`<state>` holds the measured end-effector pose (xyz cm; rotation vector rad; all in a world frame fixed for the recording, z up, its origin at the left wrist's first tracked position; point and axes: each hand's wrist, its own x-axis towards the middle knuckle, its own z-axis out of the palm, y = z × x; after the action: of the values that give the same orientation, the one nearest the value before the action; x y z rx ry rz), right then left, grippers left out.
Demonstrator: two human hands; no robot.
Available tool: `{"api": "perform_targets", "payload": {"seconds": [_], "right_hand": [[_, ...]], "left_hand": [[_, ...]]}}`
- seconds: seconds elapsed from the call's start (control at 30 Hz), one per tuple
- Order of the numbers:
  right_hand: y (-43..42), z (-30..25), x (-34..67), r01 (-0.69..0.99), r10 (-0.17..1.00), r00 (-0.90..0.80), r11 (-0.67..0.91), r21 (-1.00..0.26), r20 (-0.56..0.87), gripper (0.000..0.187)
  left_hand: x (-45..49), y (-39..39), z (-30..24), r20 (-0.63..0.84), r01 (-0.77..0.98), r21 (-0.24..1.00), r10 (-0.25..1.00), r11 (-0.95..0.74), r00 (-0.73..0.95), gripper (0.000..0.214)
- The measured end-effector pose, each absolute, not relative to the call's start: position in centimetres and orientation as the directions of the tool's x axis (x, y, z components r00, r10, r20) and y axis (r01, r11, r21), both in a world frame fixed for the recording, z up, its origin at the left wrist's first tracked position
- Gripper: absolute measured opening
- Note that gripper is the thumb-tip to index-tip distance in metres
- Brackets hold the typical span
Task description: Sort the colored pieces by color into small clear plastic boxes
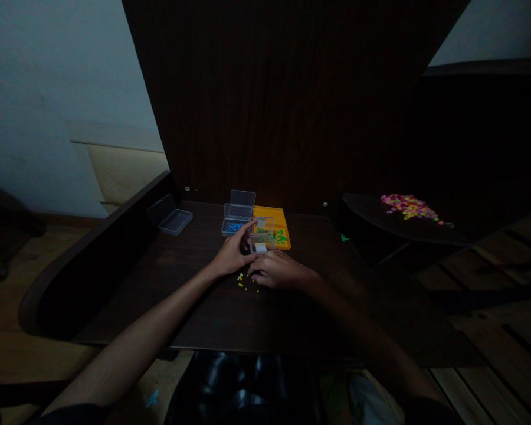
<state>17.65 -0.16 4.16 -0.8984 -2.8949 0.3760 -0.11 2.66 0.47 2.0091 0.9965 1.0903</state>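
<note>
My left hand (233, 255) grips the left side of a small clear plastic box (262, 241), its thumb at the near edge and a finger reaching up to the raised lid. A pale label shows on the box. Just in front of it, my right hand (272, 269) is low over the table with its fingers drawn together; what lies between them is hidden. Loose yellow pieces (241, 278) are scattered under and beside those fingertips. Behind the held box lies an orange tray (284, 215) with green pieces (281, 238).
An open clear box (228, 226) of blue pieces stands to the left of the tray. Farther left, another clear box (177, 222) lies open by the side panel (101, 251). A pile of pink and yellow pieces (409, 206) rests on a dark ledge at right.
</note>
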Motion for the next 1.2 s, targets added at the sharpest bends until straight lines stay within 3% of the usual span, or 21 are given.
{"api": "perform_targets", "payload": {"seconds": [0.17,0.43,0.6,0.7,0.8,1.0,1.2], "right_hand": [[0.2,2.4,17.2,0.593,0.597,-0.802,0.795,-0.126,-0.014,0.021],[0.1,2.3,17.0,0.631,0.630,-0.775,0.767,-0.112,-0.053,0.022],[-0.2,3.3,17.3,0.614,0.614,-0.787,0.766,-0.191,-0.068,0.018],[-0.2,4.6,17.9,0.557,0.579,-0.815,0.773,-0.303,-0.020,0.016],[0.1,6.1,18.8,0.563,0.618,-0.784,0.742,-0.363,0.047,0.016],[1.6,7.2,20.4,0.723,0.752,-0.645,0.659,-0.207,0.136,0.021],[2.8,6.1,20.7,0.714,0.729,-0.681,0.683,-0.156,0.074,0.021]], "left_hand": [[-0.2,2.7,0.5,0.377,0.320,0.804,0.846,-0.501,0.377,0.086],[-0.3,2.7,0.5,0.375,0.344,0.795,0.851,-0.499,0.367,0.086],[-0.3,2.8,0.5,0.384,0.336,0.795,0.847,-0.506,0.368,0.086],[-0.3,2.8,0.4,0.388,0.320,0.800,0.845,-0.507,0.369,0.086],[-0.2,2.8,0.5,0.386,0.302,0.807,0.841,-0.507,0.380,0.085],[0.0,2.5,0.5,0.362,0.320,0.809,0.848,-0.492,0.388,0.086],[0.1,2.4,0.4,0.366,0.295,0.813,0.835,-0.502,0.411,0.087]]}}
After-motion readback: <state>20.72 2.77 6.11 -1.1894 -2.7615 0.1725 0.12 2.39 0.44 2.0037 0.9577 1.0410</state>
